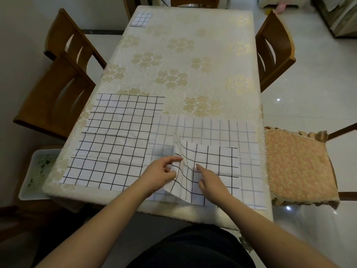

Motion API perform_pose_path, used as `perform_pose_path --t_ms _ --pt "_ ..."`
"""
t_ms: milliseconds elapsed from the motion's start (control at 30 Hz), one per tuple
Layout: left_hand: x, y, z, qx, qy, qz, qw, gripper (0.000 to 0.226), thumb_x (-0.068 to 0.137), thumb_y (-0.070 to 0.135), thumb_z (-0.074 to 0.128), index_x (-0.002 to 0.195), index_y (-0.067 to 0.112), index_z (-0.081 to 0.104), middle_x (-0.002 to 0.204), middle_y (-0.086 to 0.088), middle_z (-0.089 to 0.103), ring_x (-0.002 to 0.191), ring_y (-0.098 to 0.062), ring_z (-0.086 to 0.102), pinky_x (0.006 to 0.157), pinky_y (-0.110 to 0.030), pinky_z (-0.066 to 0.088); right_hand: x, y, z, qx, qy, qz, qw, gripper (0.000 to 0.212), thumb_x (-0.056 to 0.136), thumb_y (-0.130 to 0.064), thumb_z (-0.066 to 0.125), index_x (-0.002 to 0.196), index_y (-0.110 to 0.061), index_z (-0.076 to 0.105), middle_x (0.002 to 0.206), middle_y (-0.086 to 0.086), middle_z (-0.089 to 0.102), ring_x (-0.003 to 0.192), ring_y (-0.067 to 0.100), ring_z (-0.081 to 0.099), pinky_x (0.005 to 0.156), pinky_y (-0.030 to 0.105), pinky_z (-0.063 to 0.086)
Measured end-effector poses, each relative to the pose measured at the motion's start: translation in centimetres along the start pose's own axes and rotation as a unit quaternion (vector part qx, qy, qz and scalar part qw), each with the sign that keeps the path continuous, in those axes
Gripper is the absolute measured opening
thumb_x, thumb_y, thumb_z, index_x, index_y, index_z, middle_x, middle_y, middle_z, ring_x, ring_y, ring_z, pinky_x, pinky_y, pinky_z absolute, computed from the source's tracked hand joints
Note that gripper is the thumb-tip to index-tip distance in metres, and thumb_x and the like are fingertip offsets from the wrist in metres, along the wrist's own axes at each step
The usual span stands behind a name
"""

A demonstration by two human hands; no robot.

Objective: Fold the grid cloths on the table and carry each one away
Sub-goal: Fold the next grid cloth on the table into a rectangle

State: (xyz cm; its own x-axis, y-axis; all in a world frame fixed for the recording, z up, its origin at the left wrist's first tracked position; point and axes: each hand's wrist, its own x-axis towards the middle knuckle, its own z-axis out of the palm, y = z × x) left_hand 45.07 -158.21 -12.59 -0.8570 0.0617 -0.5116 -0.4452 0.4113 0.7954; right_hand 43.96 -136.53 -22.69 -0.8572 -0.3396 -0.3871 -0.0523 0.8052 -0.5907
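A small white cloth with a bold black grid (210, 161) lies near the table's front edge, on top of a larger cloth with a faint grey grid (218, 128). My left hand (161, 174) pinches the small cloth's left edge, which is lifted and rumpled. My right hand (211, 179) rests on the same cloth, its index finger pointing at the raised fold. A large flat black-grid cloth (114, 142) lies to the left. A small folded grid cloth (141, 19) sits at the far left corner.
The table (183, 60) wears a cream floral tablecloth. Two wooden chairs (63, 78) stand on the left, one (274, 49) on the right, and a cushioned seat (297, 165) at near right. A white bin (37, 173) sits on the floor by the near left corner.
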Motion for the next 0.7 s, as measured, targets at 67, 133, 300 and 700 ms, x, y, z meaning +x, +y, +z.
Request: perform_pose_path --t_ms 67,133,300,700 --pt "0.0 1.6 1.0 0.026 -0.022 0.018 0.999 0.047 0.089 0.011 0.056 0.121 0.046 0.059 0.065 0.001 0.046 0.06 -0.013 0.04 0.059 -0.026 0.041 0.0 0.1 -0.5 0.099 0.025 0.034 0.994 0.049 0.099 -0.016 0.04 0.147 -0.023 0.036 0.142 -0.003 0.051 0.127 0.016 0.049 0.103 0.029 0.039" --pt "0.3 2.9 2.4 0.051 -0.043 0.036 0.997 0.047 0.091 0.014 0.056 0.125 0.045 0.056 0.067 0.0 0.047 0.06 -0.012 0.042 0.06 -0.026 0.043 -0.2 0.6 -1.3 0.19 0.049 0.066 0.978 0.041 0.101 -0.017 0.037 0.14 -0.024 0.045 0.134 -0.007 0.057 0.124 0.013 0.052 0.1 0.026 0.039" --pt "1.5 4.3 6.7 0.093 -0.105 0.061 0.988 0.042 0.093 0.025 0.054 0.127 0.05 0.054 0.093 -0.006 0.066 0.073 -0.015 0.057 0.077 -0.036 0.055 -0.6 2.3 -4.1 0.434 0.125 0.143 0.88 0.031 0.104 -0.022 0.032 0.123 -0.023 0.057 0.117 0.002 0.066 0.106 0.017 0.063 0.092 0.033 0.05" --pt "5.0 1.0 8.7 0.088 -0.017 0.009 0.996 0.027 0.099 0.034 0.051 0.125 0.034 0.056 0.123 0.013 0.061 0.1 -0.001 0.059 0.072 -0.014 0.047 -1.3 7.8 -6.5 0.431 0.161 0.238 0.855 0.043 0.096 -0.048 0.051 0.135 -0.029 0.05 0.131 -0.001 0.056 0.1 0.014 0.057 0.078 0.031 0.051"
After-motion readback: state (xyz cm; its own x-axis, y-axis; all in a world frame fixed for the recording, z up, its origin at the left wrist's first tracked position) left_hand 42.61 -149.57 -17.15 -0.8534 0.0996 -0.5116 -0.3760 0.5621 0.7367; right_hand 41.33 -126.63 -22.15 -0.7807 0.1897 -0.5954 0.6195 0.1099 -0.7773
